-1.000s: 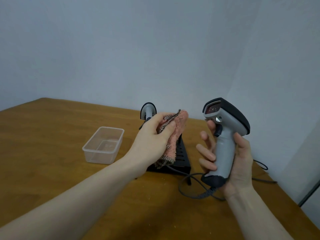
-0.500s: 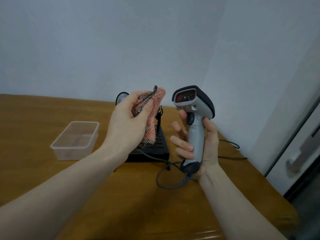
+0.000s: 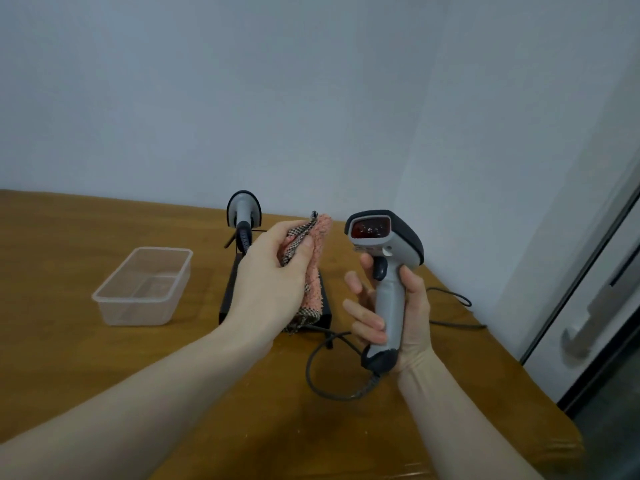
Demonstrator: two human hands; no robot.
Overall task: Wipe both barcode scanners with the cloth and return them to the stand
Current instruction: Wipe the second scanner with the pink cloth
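Grey barcode scanner [image 3: 388, 271] with black hood, held upright by the handle right of centre, red window facing the camera, dark coiled cable [image 3: 332, 379] trailing from its base in a loop over the table. Pink cloth [image 3: 313, 268] with checked backing, bunched and hanging just left of that scanner, apart from it. Second scanner [image 3: 243, 216], grey with black rim, seated on the black stand [image 3: 228, 292] farther back, left of the cloth. Stand base flat on the table, partly hidden.
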